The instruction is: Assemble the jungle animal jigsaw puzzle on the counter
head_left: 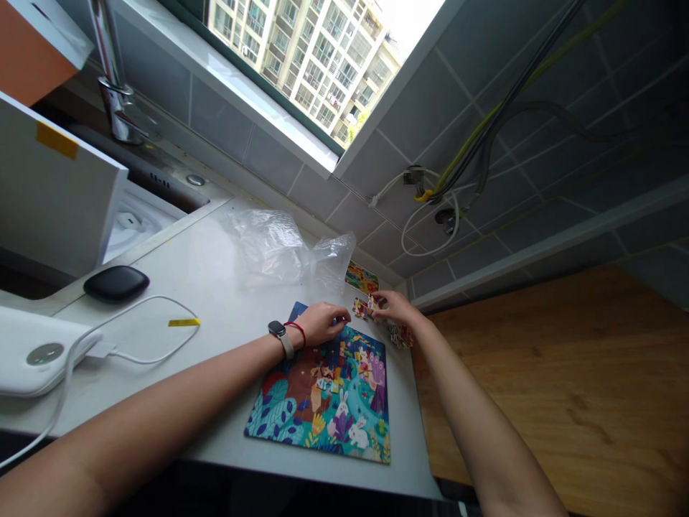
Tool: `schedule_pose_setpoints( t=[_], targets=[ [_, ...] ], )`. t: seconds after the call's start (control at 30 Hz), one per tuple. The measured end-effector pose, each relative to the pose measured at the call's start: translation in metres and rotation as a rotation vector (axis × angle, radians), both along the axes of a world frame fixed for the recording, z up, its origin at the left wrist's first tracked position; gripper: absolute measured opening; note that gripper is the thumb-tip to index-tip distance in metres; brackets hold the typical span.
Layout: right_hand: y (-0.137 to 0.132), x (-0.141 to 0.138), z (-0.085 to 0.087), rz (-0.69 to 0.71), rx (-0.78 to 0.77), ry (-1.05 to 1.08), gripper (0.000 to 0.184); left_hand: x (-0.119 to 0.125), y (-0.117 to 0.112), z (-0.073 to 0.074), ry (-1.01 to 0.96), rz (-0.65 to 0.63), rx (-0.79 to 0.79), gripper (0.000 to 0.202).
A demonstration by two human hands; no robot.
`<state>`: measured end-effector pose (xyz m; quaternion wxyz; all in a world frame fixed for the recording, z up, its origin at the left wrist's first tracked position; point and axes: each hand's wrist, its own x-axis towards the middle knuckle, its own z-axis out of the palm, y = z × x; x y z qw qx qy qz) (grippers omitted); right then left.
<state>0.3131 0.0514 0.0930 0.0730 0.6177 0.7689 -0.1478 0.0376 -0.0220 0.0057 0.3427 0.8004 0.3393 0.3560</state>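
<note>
My right hand [395, 307] is pinching a puzzle piece [364, 309] between narrowed fingers, and my left hand [323, 323] is curling on the jigsaw's [317, 391] top edge, grip hidden, on the table [177, 287], steadying it, near loose pieces [401, 335].

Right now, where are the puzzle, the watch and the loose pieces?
Puzzle [328, 409], head view, on the middle of its picture.
Watch [278, 329], head view, on its dark face.
Loose pieces [401, 336], head view, on the small heap.
</note>
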Motion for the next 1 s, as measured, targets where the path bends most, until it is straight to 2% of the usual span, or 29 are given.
schedule_pose_setpoints(
  t=[0.2, 0.6, 0.8, 1.0],
  targets=[
    [-0.001, -0.001, -0.001, -0.021, -0.001, -0.007, 0.062, 0.001, 0.001, -0.002, -0.014, 0.003, -0.015, 0.024],
    [-0.005, -0.001, 0.006, -0.043, 0.0, -0.064, 0.057, 0.0, 0.001, -0.002, -0.057, -0.005, -0.038, 0.024],
    [-0.004, -0.005, 0.008, -0.094, 0.054, -0.155, 0.064, 0.001, 0.001, -0.002, -0.096, -0.013, -0.062, 0.023],
    [-0.016, -0.031, -0.008, -0.175, 0.049, -0.196, 0.04, 0.003, 0.004, -0.004, -0.202, 0.01, -0.157, 0.021]
  ],
)
